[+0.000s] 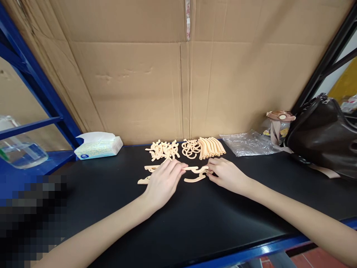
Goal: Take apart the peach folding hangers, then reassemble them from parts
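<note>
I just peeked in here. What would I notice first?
Two hands meet mid-table: the left hand and right hand pinch a curvy peach piece between them. Behind them lie peach piles, against a big cardboard wall. A dark bag sits far right, a tissue pack far left.

wooden pieces (195,174): pale tan, between the fingertips
table top (195,216): black, blue edge
tissue pack (98,146): white, blue-dotted
bag (323,136): dark brown
backing cardboard (139,82): plain brown
</note>
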Action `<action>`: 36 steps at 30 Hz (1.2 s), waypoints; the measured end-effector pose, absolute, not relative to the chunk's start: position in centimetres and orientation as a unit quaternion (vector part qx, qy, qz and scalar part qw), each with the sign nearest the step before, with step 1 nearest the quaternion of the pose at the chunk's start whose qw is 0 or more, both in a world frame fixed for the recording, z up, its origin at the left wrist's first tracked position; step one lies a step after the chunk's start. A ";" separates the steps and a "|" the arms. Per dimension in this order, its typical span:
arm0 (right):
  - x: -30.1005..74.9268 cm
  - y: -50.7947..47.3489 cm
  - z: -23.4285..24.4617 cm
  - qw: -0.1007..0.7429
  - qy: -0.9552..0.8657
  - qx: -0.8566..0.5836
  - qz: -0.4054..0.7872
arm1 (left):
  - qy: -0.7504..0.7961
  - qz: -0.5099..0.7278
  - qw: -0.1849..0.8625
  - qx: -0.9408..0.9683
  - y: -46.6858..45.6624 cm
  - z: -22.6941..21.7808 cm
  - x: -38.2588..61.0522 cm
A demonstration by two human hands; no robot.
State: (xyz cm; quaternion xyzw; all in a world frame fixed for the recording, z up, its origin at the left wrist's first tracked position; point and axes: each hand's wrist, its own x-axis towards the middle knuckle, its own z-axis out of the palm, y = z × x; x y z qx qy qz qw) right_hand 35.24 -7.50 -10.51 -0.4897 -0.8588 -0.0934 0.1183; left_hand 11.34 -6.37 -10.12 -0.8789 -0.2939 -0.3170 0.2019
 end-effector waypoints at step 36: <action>34.3 -9.2 -8.8 0.284 -0.847 -0.439 0.091 | -0.283 -0.255 0.130 -0.915 -6.2 -10.7 11.5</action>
